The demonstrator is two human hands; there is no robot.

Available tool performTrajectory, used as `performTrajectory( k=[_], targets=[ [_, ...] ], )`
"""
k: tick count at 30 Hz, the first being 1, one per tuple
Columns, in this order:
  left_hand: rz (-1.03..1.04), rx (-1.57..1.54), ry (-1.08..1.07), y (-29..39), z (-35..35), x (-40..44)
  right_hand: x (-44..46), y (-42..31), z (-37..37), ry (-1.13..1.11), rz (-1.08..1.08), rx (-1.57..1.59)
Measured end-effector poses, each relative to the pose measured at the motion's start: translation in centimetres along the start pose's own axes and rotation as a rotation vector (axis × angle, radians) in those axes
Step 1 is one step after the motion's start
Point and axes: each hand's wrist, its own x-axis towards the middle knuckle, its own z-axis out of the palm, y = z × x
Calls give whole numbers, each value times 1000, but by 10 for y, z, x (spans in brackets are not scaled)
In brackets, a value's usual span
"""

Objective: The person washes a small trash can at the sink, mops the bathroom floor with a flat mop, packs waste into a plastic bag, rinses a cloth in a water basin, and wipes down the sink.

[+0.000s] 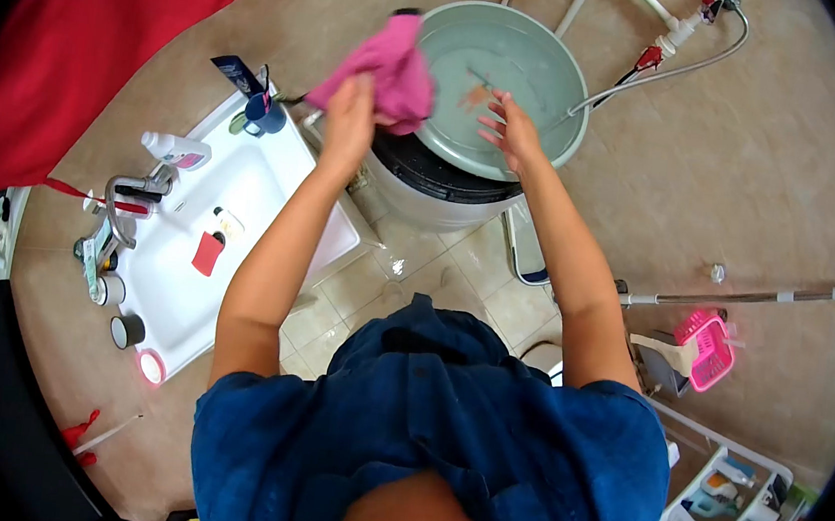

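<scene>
Bunched in my left hand point(352, 119) is a pink cloth point(395, 76), slightly blurred, held at the left rim of a green basin. The round green basin point(556, 73) holds water and rests on a white drum with a black top point(436, 177). My right hand point(512, 134) is over the basin's lower right part, fingers spread, holding nothing. A small orange-brown blurred shape point(476, 95) shows in the basin, too unclear to name.
A white sink point(264, 185) with a faucet point(121, 207), a red sponge point(206, 253) and bottles is at left. Red fabric point(87, 38) hangs upper left. Pipes and a hose point(666, 76) run at upper right. A shelf of bottles point(721, 450) and a pink basket point(712, 351) are at right.
</scene>
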Motion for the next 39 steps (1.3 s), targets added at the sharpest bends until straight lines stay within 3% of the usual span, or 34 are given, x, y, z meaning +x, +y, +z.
performTrajectory(
  k=[3,6,9,10,13,16,17,19,20,22,25,26,30,32,35,36,39],
  targets=[
    [-122,83,-180,-19,68,53,29,-10,-3,21,-6,290],
    [188,579,-133,-101,98,109,61,-12,-16,165,-110,36],
    [181,875,-120,-134,127,124,131,32,-55,107,-510,-890],
    [143,887,-238,-143,133,129,129,38,-55,133,-574,-1007],
    [-37,1184,-334,-154,158,130,132,35,-54,82,-439,-1224],
    [-3,1215,-231,-183,162,144,138,29,-54,115,-426,-1385],
    [20,1228,-185,-194,163,151,150,36,-57,116,-419,-1324],
    [-187,1073,-102,-202,167,174,182,53,-67,122,-406,-1202],
    [-286,991,-62,-205,170,181,190,58,-67,90,-308,-772],
    [-203,791,94,-180,183,180,194,61,-54,27,-93,82],
    [-216,474,179,-143,212,175,194,40,-46,-73,377,545],
    [-244,364,183,-134,222,172,195,38,-47,-248,320,669],
    [-246,490,91,-69,251,142,239,62,-57,-1022,14,1143],
    [-204,588,63,-70,247,145,230,31,-67,-860,28,942],
    [-93,711,135,-77,241,154,303,80,-72,-728,122,925],
    [-71,746,165,-78,239,157,274,52,-64,-397,104,766],
    [-64,848,212,-86,227,170,197,-17,-41,-67,65,461]
  ],
)
